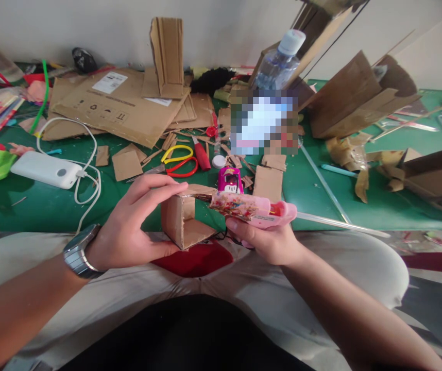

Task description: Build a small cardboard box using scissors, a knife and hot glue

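Left hand (130, 220): gripping cardboard box (197, 232). Right hand (265, 238): gripping pink glue gun (240, 205), nozzle at box's upper edge. Green table (308, 198): scissors (164, 168) beyond box.

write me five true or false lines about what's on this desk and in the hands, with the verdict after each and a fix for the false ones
1. The right hand holds a pink glue gun. True.
2. The left hand holds the scissors. False: it holds a small cardboard box, and the scissors lie on the green table.
3. A cable is plugged into the white power bank. True.
4. The watch is on the right wrist. False: it is on the left wrist.
5. The clear bottle has a red cap. False: its cap is white.
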### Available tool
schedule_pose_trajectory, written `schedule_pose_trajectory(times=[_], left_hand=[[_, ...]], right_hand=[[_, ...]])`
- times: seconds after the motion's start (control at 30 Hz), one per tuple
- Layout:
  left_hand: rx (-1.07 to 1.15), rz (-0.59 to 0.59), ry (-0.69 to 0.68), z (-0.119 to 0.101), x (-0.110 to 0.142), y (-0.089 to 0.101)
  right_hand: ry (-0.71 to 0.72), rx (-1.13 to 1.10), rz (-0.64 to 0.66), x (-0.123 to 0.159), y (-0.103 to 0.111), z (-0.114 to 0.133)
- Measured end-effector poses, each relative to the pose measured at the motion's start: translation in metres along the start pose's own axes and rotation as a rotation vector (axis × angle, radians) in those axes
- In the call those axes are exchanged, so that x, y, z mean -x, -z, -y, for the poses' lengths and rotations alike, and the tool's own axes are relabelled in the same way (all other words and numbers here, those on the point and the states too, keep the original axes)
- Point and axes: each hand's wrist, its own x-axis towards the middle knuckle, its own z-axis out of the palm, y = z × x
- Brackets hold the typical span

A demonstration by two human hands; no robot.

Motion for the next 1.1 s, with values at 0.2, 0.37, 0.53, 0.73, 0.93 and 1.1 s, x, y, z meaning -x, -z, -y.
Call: schedule_pose_trajectory(times=[0.2,0.37,0.53,0.73,0.93,1.1], left_hand=[[0.002,0.011,-0.017,0.0015,-0.0005,0.0007],[0.006,0.016,-0.015,0.0022,-0.0001,0.0010],[0.012,0.028,-0.001,0.0020,-0.0001,0.0015],[0.003,0.029,0.012,0.0018,0.0004,0.0020],[0.002,0.022,0.016,0.0014,0.0006,0.0022],[-0.011,0.013,0.013,0.0015,0.0006,0.0021]], right_hand=[[0.021,0.013,0.011,0.0003,0.0009,-0.0009],[0.033,0.052,0.010,0.0009,0.0019,-0.0012],[0.041,0.047,0.007,0.0005,0.0025,-0.0030],[0.026,0.045,0.008,0.0009,0.0028,-0.0035],[0.022,0.062,-0.012,0.0007,0.0030,-0.0009],[0.015,0.076,-0.015,-0.0004,0.0043,0.0013]])
